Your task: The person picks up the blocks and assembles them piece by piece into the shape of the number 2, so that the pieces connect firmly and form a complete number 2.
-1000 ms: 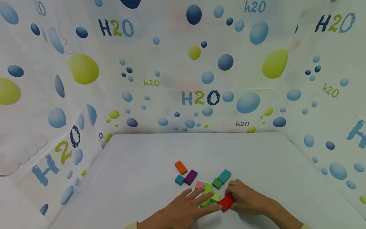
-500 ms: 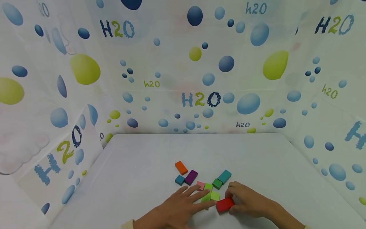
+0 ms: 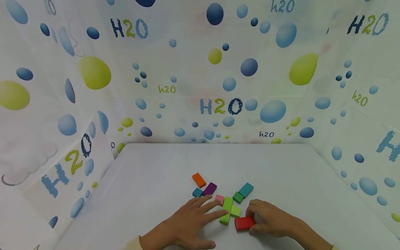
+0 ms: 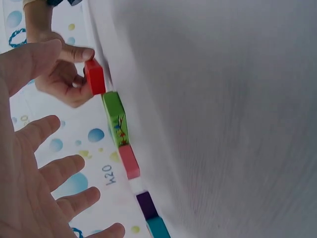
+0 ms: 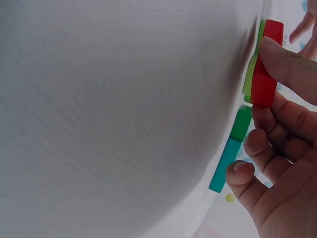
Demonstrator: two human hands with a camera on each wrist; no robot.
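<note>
R hand (image 3: pixel 269 219) (pinch grip): red blk (image 3: pixel 244 223)

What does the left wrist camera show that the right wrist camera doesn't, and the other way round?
Only the left wrist view shows the pink block, the purple block and the blue block. Only the right wrist view shows the dark green block and the teal block. Both share the red block, the right hand pinching it, the left hand and the white tabletop.

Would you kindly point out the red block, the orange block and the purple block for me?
Red block (image 3: pixel 244 222): head view, on its top face.
Orange block (image 3: pixel 198 179): head view, on its top face.
Purple block (image 3: pixel 210 188): head view, on its top face.
</note>
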